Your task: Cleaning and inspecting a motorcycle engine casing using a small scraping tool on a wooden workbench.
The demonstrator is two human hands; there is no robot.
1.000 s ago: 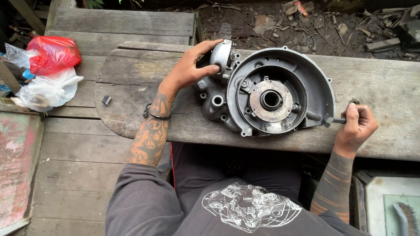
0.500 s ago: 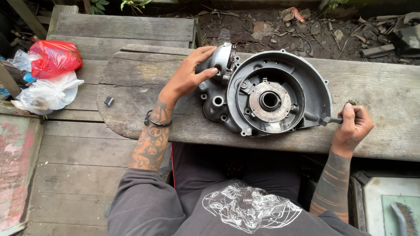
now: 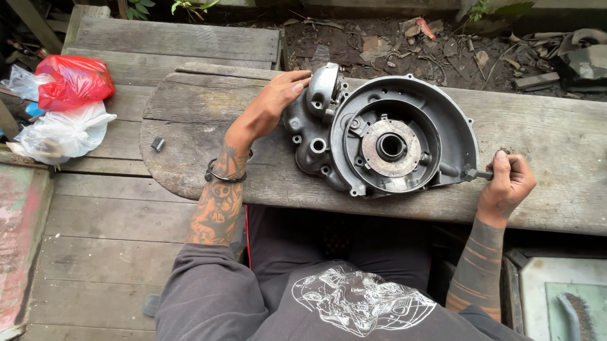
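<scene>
A grey metal engine cover (image 3: pixel 383 137) with a round rusty hub in its middle lies on a weathered wooden plank (image 3: pixel 558 148). My left hand (image 3: pixel 271 106) rests on the cover's left edge, fingers curled against a small rounded housing. My right hand (image 3: pixel 509 182) is closed around a thin dark tool (image 3: pixel 475 174) whose tip meets the cover's lower right rim. My forearms are tattooed, and a dark bracelet (image 3: pixel 223 173) circles my left wrist.
A red plastic bag (image 3: pixel 75 79) and a clear white bag (image 3: pixel 63 132) lie on the wooden deck at left. A small dark part (image 3: pixel 158 144) sits on the plank's left end. Dirt and debris lie beyond the plank. A wire brush (image 3: pixel 577 315) lies at lower right.
The view has shifted slightly. My right hand has drawn a little lower and nearer with the tool. My left hand stays on the cover's left edge.
</scene>
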